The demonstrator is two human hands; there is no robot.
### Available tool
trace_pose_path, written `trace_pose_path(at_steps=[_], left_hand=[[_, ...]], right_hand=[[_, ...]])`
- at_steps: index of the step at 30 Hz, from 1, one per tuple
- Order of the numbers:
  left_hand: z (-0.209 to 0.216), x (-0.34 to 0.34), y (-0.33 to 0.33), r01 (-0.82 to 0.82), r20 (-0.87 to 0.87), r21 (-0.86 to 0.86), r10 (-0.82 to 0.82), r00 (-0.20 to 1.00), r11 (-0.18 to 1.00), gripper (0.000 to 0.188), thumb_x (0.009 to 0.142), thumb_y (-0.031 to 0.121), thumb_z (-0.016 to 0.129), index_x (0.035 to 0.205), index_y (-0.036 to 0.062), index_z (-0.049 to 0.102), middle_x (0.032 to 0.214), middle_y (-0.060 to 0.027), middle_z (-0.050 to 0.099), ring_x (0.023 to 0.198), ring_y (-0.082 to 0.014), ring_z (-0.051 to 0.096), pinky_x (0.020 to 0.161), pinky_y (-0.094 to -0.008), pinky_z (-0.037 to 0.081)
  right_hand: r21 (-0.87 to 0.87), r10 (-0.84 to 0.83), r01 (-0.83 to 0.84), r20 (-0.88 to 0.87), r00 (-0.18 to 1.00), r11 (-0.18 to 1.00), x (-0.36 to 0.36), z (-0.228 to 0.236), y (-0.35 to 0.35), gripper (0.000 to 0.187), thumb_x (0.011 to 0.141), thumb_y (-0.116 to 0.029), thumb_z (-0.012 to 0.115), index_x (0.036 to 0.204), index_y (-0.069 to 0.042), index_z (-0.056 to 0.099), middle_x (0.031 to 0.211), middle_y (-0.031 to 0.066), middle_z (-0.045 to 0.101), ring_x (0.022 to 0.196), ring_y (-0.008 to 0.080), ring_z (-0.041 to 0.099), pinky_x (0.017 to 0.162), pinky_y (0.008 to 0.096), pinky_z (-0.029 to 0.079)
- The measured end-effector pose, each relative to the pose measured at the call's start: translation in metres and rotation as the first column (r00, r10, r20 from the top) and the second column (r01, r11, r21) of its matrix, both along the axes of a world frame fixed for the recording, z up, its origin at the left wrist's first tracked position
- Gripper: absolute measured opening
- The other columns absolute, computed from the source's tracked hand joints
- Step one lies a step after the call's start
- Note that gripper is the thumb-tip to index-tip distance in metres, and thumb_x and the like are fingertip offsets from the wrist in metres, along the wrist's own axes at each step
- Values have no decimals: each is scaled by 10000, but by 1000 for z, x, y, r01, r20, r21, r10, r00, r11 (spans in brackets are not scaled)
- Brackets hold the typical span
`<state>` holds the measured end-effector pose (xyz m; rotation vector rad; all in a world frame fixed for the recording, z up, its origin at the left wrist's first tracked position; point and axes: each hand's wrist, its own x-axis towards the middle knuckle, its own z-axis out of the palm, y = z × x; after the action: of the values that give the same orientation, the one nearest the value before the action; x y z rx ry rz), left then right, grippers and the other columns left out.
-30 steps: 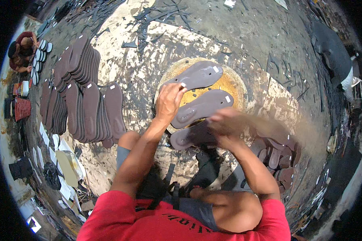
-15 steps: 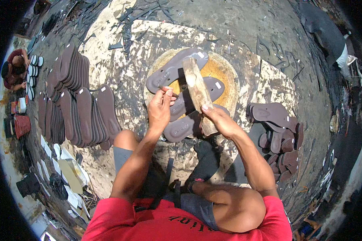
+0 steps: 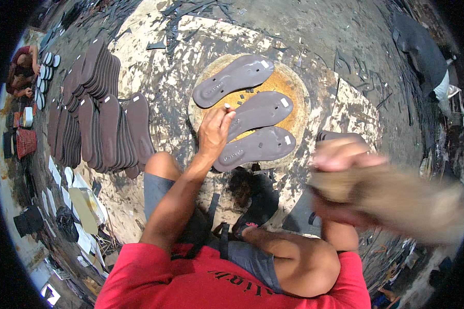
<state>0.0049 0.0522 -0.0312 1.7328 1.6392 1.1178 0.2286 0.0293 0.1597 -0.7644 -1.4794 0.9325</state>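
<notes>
My left hand [image 3: 216,129] is closed around a small punch [image 3: 227,106], whose pale top end shows above the fingers. The punch is held over the left part of the middle grey-brown sandal sole [image 3: 267,110]; the hand hides its tip. To the right, my right hand [image 3: 343,157] grips a thick piece of wood [image 3: 392,198], raised and smeared by motion. A far sole [image 3: 234,80] and a near sole [image 3: 258,147] flank the middle one on a round yellowish block [image 3: 300,92]. Holes show in the soles, and small dark bits lie between them.
Stacks of brown soles [image 3: 108,134] stand at the left. More soles [image 3: 340,136] lie at the right, mostly behind my right hand. Dark scraps [image 3: 340,59] litter the floor. A person [image 3: 23,67] sits far left beside white-topped sandals [image 3: 44,72].
My right hand has swung the wood from over the soles out to the right and up. My left hand has shifted slightly right, from beside the far sole to the middle one.
</notes>
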Motion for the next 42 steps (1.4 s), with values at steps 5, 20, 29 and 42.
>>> trace_pose_path(at_steps=[5,20,29,42], left_hand=[[-2,0,13,97,-260,157,-54,964,983,247,951,67,642,1180,-18,675,1072,-220,689,1022,-438,649,937,-489,520],[10,4,-4,13,301,-252,65,951,968,230,1063,194,621,1077,-21,701,962,-91,736,869,-145,720,753,-305,574],[0,0,-13,120,-3,40,-120,993,992,145,983,99,673,1088,5,705,991,-160,716,910,-349,701,795,-422,557],[49,7,-2,-58,478,-273,188,858,960,277,1094,283,574,1147,41,696,1008,-52,690,871,-143,703,731,-286,612]], right_hand=[[-861,571,-40,301,764,507,29,-130,-15,719,1017,-629,549,1275,40,602,1202,179,716,1087,293,681,921,408,528],[-915,313,-185,-69,947,357,41,-103,-37,551,1086,-504,501,1214,15,636,1102,80,676,980,163,633,868,326,515],[-85,65,-94,-296,953,992,5,20,-26,496,969,-334,716,1310,-7,564,1124,210,689,1047,319,672,957,424,531],[-940,318,-60,54,947,337,35,-140,-73,671,1062,-579,498,1296,36,627,1220,127,682,1117,204,604,1020,374,466]])
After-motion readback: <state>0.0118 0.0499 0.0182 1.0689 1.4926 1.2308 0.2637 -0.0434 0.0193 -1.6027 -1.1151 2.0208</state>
